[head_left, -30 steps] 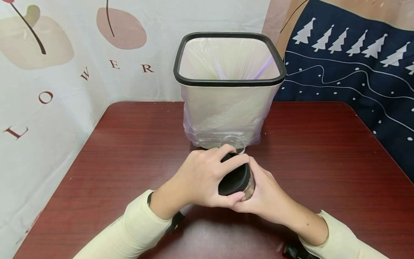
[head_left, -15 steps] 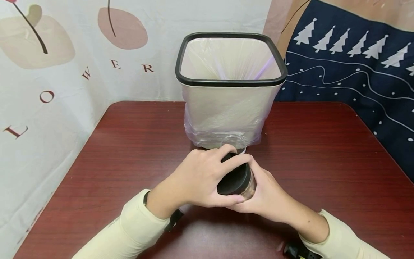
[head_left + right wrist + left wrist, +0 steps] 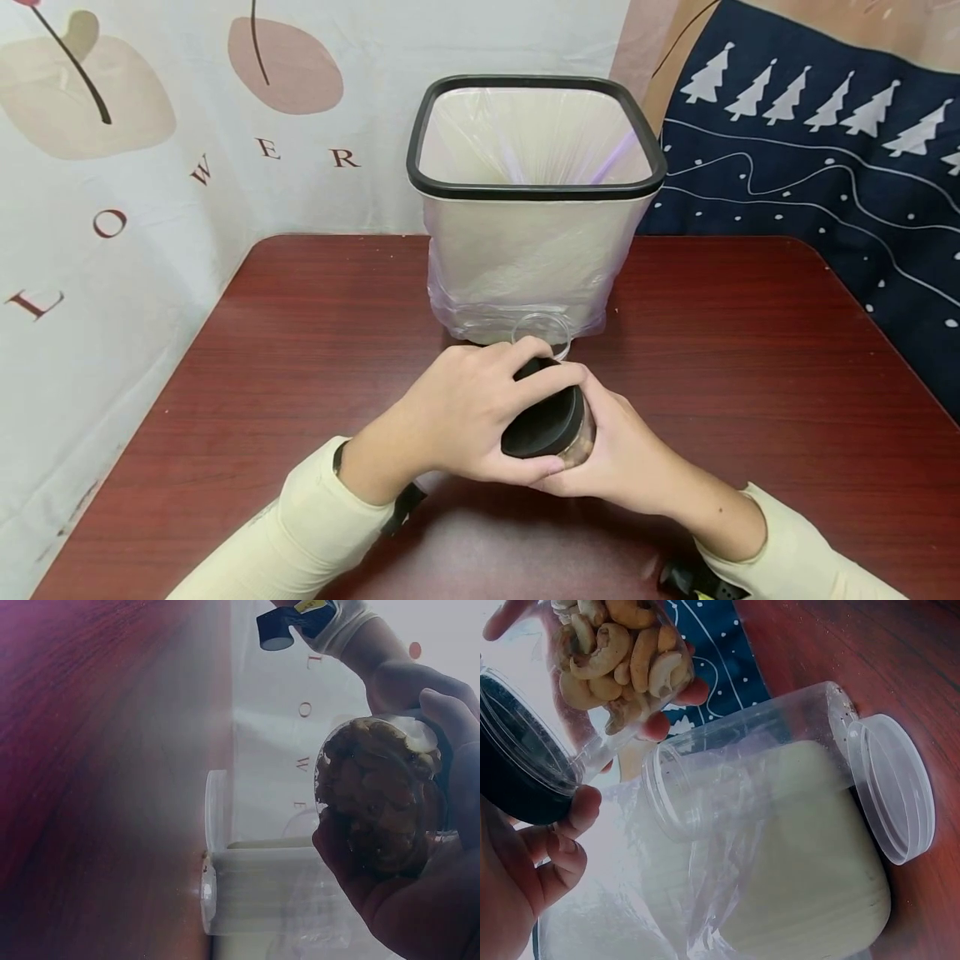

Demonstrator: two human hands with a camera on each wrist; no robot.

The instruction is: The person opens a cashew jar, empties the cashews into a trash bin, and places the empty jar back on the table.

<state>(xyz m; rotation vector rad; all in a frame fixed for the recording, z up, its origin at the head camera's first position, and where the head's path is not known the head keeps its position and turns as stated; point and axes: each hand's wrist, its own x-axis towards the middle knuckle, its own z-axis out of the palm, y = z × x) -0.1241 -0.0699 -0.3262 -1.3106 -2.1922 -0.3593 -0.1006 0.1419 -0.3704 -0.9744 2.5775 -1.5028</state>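
Two hands hold one jar point(image 3: 570, 433) of cashews just above the bench point(image 3: 750, 350), near the bin point(image 3: 532, 242). The left hand point(image 3: 465, 412) has its grip curled tight round the black lid point(image 3: 542, 425). The right hand point(image 3: 611, 454) wraps the clear body from below. An empty clear jar point(image 3: 757, 757) stands upright on its lid, just behind. If the lid pops off fast, I think nuts could spill out. A bump could tip the empty jar too.
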